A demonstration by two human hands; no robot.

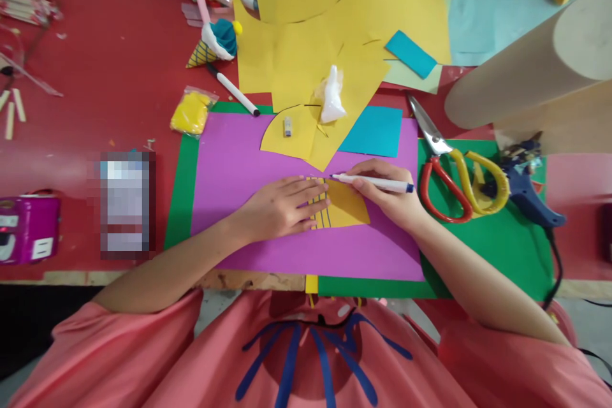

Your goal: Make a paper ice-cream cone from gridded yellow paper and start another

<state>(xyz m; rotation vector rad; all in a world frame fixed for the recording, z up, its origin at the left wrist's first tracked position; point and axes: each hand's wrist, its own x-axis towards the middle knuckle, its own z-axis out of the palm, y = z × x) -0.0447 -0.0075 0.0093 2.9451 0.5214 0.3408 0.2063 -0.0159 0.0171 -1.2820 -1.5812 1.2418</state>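
A yellow paper piece (349, 205) with several dark lines drawn on its left part lies on a purple sheet (268, 254). Flat across its left end rests my left hand (285, 206), fingers stretched out. My right hand (387, 194) grips a white marker (377, 183) with a blue end, its tip at the upper edge of the yellow piece. Just beyond the hands are another yellow piece with a curved edge (282, 140), a small grey-white bit (287, 127) on it, a white crumpled lump (333, 95) and a blue paper piece (375, 132).
Scissors (444, 159) with red and yellow handles and a blue glue gun (530, 194) lie at right, near a large pale cylinder (530, 64). At left are a paper ice-cream cone (210, 44), a yellow packet (192, 112), a capped marker (238, 93) and a pixelated device (125, 204).
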